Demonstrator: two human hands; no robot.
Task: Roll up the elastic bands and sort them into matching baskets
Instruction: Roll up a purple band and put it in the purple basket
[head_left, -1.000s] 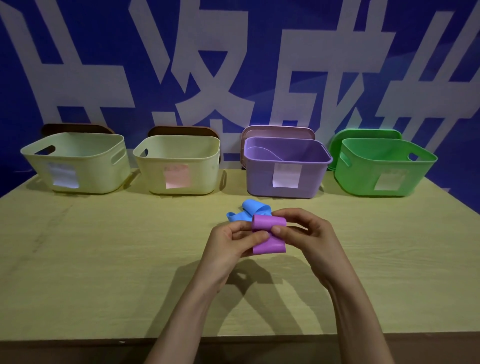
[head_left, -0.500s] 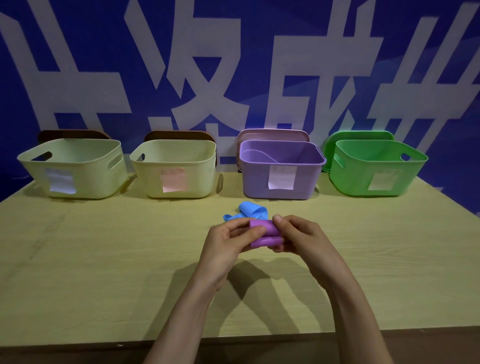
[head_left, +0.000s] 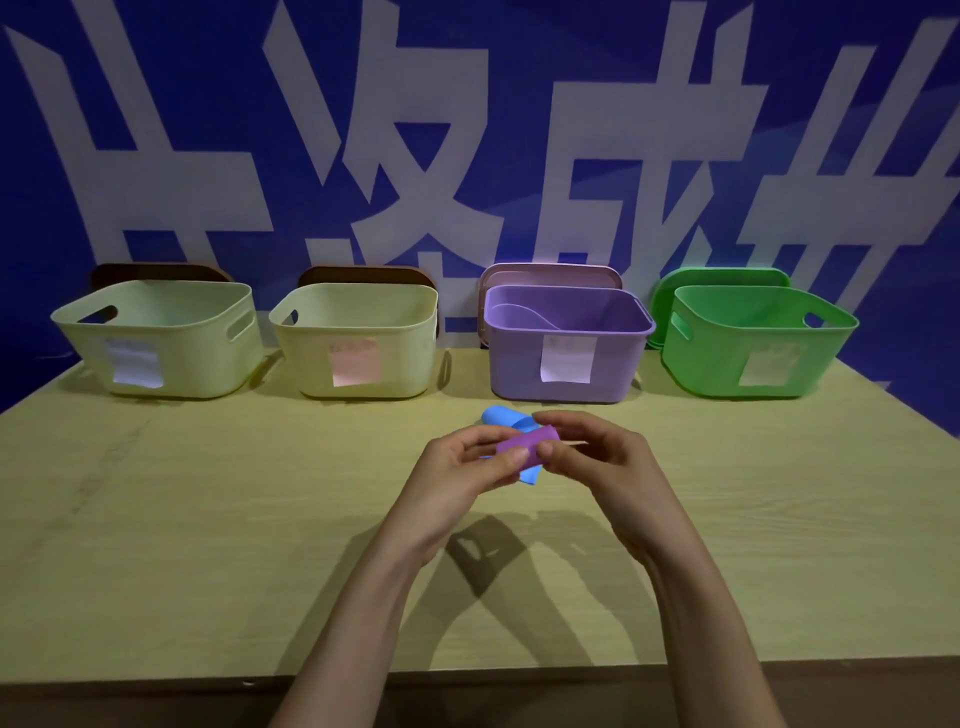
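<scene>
Since a second ago the purple band (head_left: 524, 441) has gone from a loose, hanging loop to a short, tight roll. I see it held up above the table (head_left: 208, 519), in the middle, in front of the purple basket (head_left: 514, 364). My left hand (head_left: 462, 478) pinches its near end, thumb on the front and fingers curled behind. My right hand (head_left: 602, 462) grips the other end, fingers bent over the top and thumb pressed to the side. A blue band (head_left: 501, 417) lies crumpled on the table just behind and below the roll, partly hidden by both hands. Along the far edge stand four baskets in a row: the left pale basket (head_left: 208, 364), the second pale basket (head_left: 410, 364), the purple one, then the green basket (head_left: 696, 364).
</scene>
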